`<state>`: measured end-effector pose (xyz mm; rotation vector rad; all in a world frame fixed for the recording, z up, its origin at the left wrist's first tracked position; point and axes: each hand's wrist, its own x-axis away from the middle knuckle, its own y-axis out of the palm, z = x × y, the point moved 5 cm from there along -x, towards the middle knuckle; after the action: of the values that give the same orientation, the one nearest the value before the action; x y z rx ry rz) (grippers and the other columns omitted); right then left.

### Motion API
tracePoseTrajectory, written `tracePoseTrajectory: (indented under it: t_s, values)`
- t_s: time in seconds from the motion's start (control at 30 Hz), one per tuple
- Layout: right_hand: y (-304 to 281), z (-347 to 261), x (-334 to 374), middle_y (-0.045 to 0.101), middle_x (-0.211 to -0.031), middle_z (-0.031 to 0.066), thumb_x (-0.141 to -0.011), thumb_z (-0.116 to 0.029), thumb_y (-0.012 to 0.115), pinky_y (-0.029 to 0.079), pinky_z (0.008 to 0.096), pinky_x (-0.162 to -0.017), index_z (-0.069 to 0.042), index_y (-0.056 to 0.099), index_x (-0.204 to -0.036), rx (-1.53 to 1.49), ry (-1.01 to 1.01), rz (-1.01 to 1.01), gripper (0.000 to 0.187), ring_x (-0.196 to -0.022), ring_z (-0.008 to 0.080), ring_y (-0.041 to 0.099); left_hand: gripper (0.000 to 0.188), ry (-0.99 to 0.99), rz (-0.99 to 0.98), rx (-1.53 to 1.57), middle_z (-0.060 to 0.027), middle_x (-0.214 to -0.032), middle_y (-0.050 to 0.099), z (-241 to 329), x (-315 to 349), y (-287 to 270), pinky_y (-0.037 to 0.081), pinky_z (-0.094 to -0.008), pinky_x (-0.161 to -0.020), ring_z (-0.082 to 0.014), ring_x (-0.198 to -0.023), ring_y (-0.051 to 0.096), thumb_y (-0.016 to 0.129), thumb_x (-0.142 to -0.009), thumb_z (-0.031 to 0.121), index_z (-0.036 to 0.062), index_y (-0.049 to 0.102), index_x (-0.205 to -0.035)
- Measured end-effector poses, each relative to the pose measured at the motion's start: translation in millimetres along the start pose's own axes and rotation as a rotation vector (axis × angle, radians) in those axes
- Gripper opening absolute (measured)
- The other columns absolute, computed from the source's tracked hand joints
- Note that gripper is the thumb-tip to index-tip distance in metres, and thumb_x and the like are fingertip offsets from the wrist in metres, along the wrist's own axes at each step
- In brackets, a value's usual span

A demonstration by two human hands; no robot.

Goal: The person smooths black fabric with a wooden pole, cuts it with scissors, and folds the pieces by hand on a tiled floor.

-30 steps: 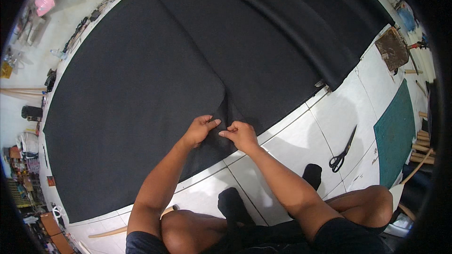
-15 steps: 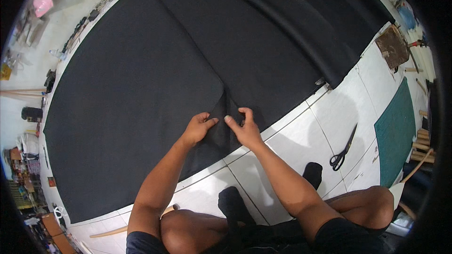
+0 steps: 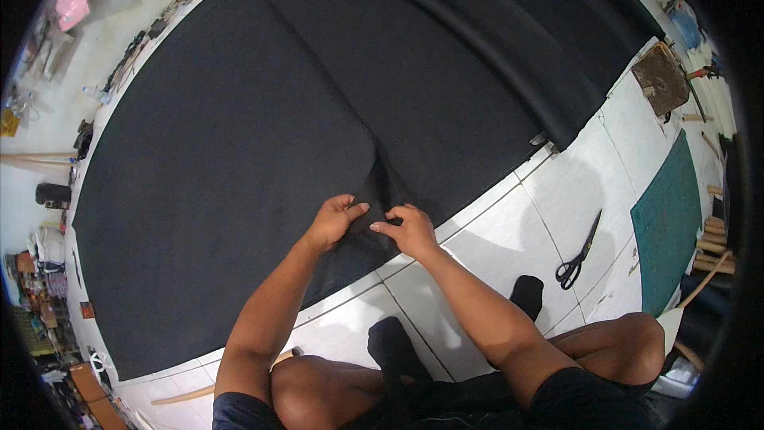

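A large sheet of black fabric (image 3: 215,159) covers most of the floor before me, with a raised seam or fold running from far left down to my hands. My left hand (image 3: 331,223) is closed in a pinch, thumb and forefinger gripping the fabric left of the fold. Close on its right, my right hand (image 3: 410,231) pinches the fabric too, its thumb pointing at the left one. Between the hands the cloth lifts into a small peak with a dark hollow. Both grips lie near the sheet's front edge.
Black scissors (image 3: 571,271) lie on the white tiled floor (image 3: 485,231) to the right, near my foot. Beyond them are a green mat (image 3: 668,227) and a brown block (image 3: 660,80). A wooden stick (image 3: 183,395) lies at the lower left. Assorted clutter lines the left wall.
My right hand has come nearer to me and slightly left, its fingers drawn closer together. The fabric's fold has opened a little beyond the hands. My left hand is almost unmoved.
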<state>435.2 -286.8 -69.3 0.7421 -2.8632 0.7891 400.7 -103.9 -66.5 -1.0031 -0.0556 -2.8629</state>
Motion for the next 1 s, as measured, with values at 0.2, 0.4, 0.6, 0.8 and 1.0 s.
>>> tracePoseTrajectory:
  t_s: [0.2,0.4,0.6,0.8,1.0]
  values:
    - [-0.9,0.7,-2.5,0.069,-0.096,0.0193,-0.087,-0.051,0.073,0.052,0.0452,-0.082,0.001,0.073,-0.09,0.084,0.009,-0.039,0.052,-0.094,0.0374,0.067,0.015,0.082,0.027,-0.129,-0.0005,-0.08,0.066,-2.2,-7.0,-7.1,0.046,-0.0264,-0.059,-0.0077,-0.066,0.057,0.071,-0.094,0.014,0.0011,0.065,-0.096]
    - [-8.3,-25.5,-0.5,0.07,-0.095,0.0259,-0.095,-0.063,0.055,0.051,0.0458,-0.085,0.003,0.073,-0.091,0.079,0.131,-0.083,0.068,-0.097,0.0397,0.068,0.046,0.221,0.05,-0.24,-0.0107,-0.116,0.063,7.9,-0.3,-3.0,0.051,-0.0362,-0.091,-0.0215,-0.108,0.063,0.071,-0.092,0.012,0.007,0.047,-0.132]
    - [-9.6,-9.3,-10.3,0.07,-0.095,0.0278,-0.097,-0.053,0.056,0.051,0.0468,-0.085,0.004,0.072,-0.092,-0.043,0.178,-0.162,0.059,-0.098,0.0402,0.069,0.05,0.384,0.029,-0.396,-0.0122,-0.134,0.057,19.4,0.5,9.2,0.046,-0.0394,-0.103,-0.0257,-0.123,0.057,0.069,-0.091,0.01,0.0106,0.046,-0.136]
    - [-7.7,1.1,-16.0,0.061,-0.066,0.0183,-0.091,-0.039,0.072,0.046,0.0435,-0.062,0.005,0.062,-0.073,-0.015,0.113,-0.135,0.049,-0.061,0.0276,0.058,0.019,0.307,0.052,-0.496,-0.0114,-0.109,0.071,10.8,-6.8,0.3,0.051,-0.0357,-0.088,-0.0203,-0.099,0.067,0.068,-0.091,0.017,0.0034,0.067,-0.104]
    - [-2.7,-2.2,-18.2,0.06,-0.064,0.0194,-0.087,-0.038,0.078,0.046,0.0431,-0.06,0.005,0.061,-0.07,0.031,0.082,-0.09,0.049,-0.059,0.0274,0.058,0.026,0.239,0.166,-0.548,-0.0113,-0.092,0.075,28.1,-1.4,15.2,0.053,-0.0365,-0.082,-0.0234,-0.088,0.07,0.074,-0.087,0.028,0.0025,0.073,-0.096]
